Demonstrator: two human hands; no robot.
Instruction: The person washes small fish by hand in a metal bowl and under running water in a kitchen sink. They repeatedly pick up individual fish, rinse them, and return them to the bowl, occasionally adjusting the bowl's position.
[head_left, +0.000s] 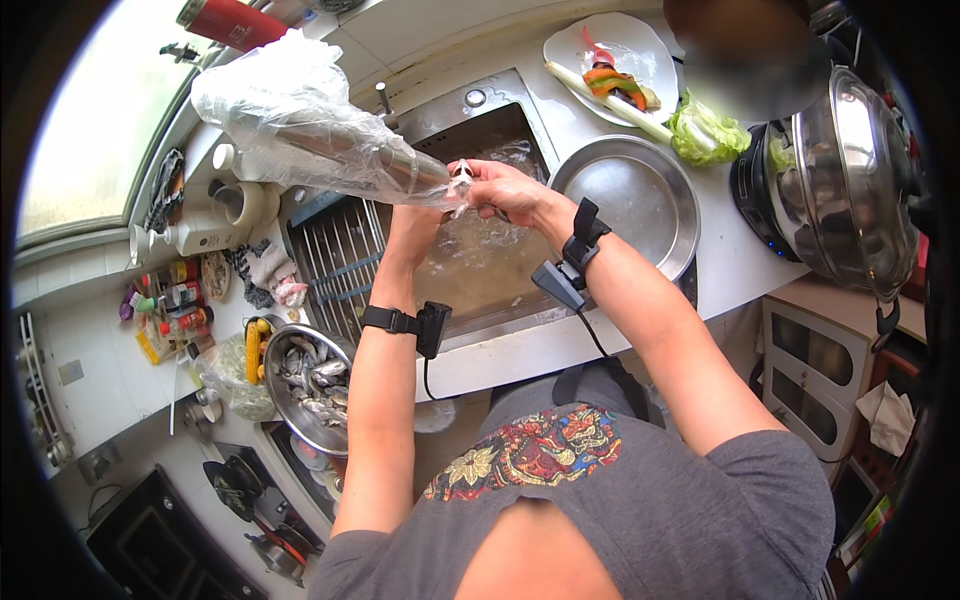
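My hands meet above the water-filled sink, in front of a metal tap spout wrapped in a crumpled clear plastic bag. My right hand pinches a small silvery-white piece, seemingly a small fish. Close against it is my left hand; the bag's end hides most of its fingers, so its grip is unclear. Ripples show in the cloudy water beneath. A steel bowl of several small silvery fish stands left of my left forearm.
Right of the sink are a round steel pan, a white plate with cut vegetables, lettuce and a lidded steel pot. A drying rack spans the sink's left. Bottles and corn are farther left.
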